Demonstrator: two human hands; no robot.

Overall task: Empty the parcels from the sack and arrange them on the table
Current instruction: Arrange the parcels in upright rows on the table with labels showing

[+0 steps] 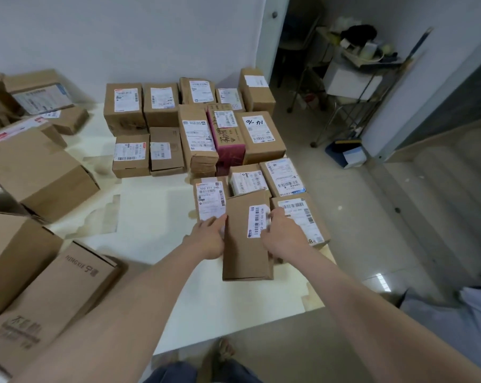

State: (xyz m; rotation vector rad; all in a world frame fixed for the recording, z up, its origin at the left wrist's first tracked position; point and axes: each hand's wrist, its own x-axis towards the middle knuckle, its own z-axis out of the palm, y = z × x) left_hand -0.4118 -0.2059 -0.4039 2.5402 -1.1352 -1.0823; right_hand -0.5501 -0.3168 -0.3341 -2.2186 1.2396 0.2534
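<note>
Entry: one parcel point(245, 250) sits between both hands at the near right part of the desk point(156, 214). It is a long, plain brown carton with its flaps closed. A narrow white barcode label point(257, 221) lies on its top face, toward the right edge. The left hand point(210, 239) presses on its left side with fingers nearly straight. The right hand point(283, 234) grips its right side, fingers curled onto the label. We cannot tell whether it rests on the desk. Just behind it, labelled cartons point(162, 106) stand in rows.
</note>
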